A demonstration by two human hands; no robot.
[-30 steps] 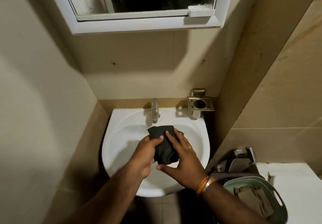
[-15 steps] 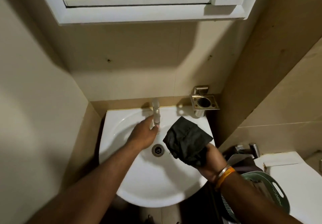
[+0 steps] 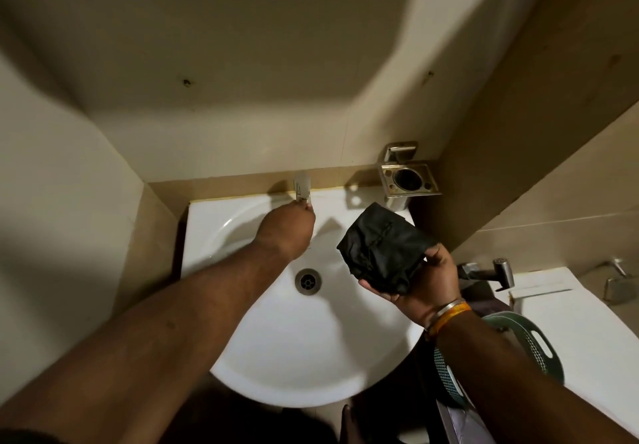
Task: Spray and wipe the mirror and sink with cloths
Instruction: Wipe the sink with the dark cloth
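White wall-mounted sink (image 3: 283, 350) in a tiled corner.
Chrome faucet (image 3: 302, 186) stands on its back rim (drain (image 3: 307, 281) mid-bowl).

Your left hand (image 3: 287, 229) came off the black cloth (image 3: 382, 248) and now reaches the tap (image 3: 303, 190) at the sink's (image 3: 276, 350) back edge. Your right hand (image 3: 420, 281) alone has lifted the cloth toward the sink's right rim. The drain (image 3: 308, 281) is now uncovered.

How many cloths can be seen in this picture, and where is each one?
1. The black cloth is held in the right hand, above the right side of the sink. Others may lie hidden in the green basket at the lower right.
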